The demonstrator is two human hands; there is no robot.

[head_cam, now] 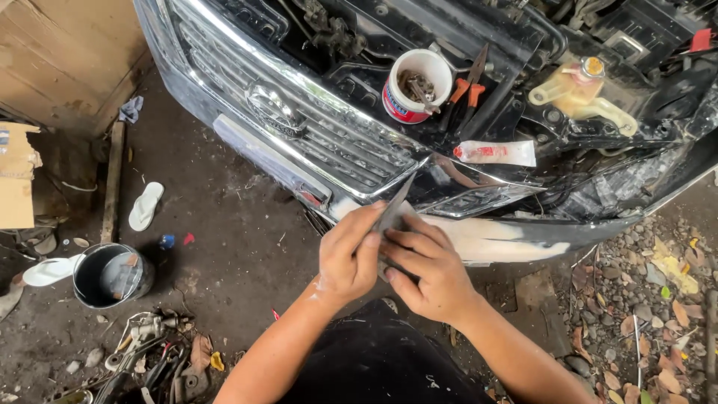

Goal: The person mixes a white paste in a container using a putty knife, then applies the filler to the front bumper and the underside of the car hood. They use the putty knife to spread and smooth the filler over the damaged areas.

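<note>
Both hands grip one thin grey scraper blade. Left hand pinches the blade's lower left edge between thumb and fingers; right hand lies against its lower right side, fingers flat on it. Blade rises between the two hands, tip tilted up and to the right, touching the black bumper at a patch of white filler. Above, a chrome grille; a white cup, orange-handled pliers and a tube rest on the car.
</note>
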